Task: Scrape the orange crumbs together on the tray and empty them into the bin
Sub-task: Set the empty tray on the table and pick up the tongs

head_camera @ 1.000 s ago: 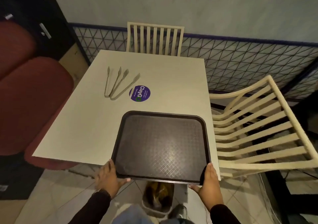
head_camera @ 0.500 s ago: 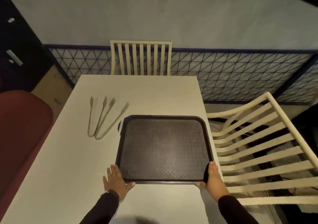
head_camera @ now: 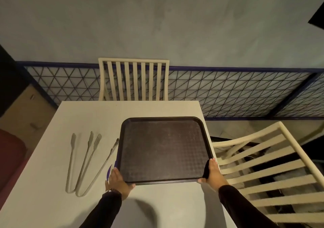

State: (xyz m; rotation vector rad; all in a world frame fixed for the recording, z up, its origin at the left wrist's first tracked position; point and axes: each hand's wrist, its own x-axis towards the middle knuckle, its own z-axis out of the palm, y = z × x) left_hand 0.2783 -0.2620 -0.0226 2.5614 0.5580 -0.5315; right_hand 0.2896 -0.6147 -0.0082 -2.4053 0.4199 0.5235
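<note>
So the dark brown textured plastic tray [head_camera: 163, 150] is out over the white rectangular table [head_camera: 98, 115], sitting toward the table's 3 o'clock edge. Can't honestly tell whether it's flat on the surface or a bit lifted. The left hand [head_camera: 117, 180] has the tray's 7 o'clock corner, thumb laid along the near rim and fingers running up the side, so it's wrapped on there. The right hand [head_camera: 211, 174] grips the 5 o'clock corner the same way, fingers curled round the side rim. There are a few tiny pale specks on the tray face, way too small to say what they are. At the tray's 9 o'clock, two pairs of pale metal tongs [head_camera: 71, 159] lie on the table with tips pointing to 12, and one tip is just beside the tray's rim. A sliver of a round purple sticker [head_camera: 109, 171] peeks out by the left hand. There's a cream slatted wooden chair [head_camera: 133, 80] at the table's 12 o'clock and another cream slatted chair [head_camera: 298, 149] at 4.
</note>
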